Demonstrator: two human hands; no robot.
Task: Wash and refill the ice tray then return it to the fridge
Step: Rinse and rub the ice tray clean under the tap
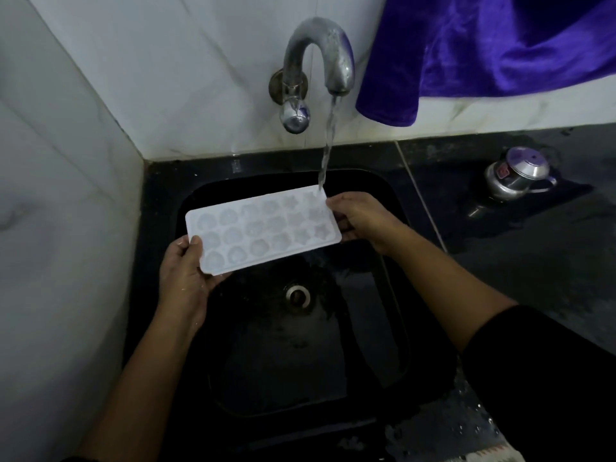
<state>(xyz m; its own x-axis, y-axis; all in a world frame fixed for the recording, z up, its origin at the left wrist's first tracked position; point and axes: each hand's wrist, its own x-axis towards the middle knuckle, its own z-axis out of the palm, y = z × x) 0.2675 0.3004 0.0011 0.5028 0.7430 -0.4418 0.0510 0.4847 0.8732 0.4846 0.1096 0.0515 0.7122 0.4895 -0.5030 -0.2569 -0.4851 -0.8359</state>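
Left hand (185,273) and right hand (361,219), each grip pinched tight, hold opposite ends of the frosted ice tray (263,228).

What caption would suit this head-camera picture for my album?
Left hand and right hand hold a white ice tray over a black sink, one corner under the running tap.

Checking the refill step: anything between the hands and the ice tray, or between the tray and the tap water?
Nothing visible. Left hand grips the ice tray at its near-left corner, right hand at its right end; the water stream from the faucet lands unobstructed on its far-right corner.
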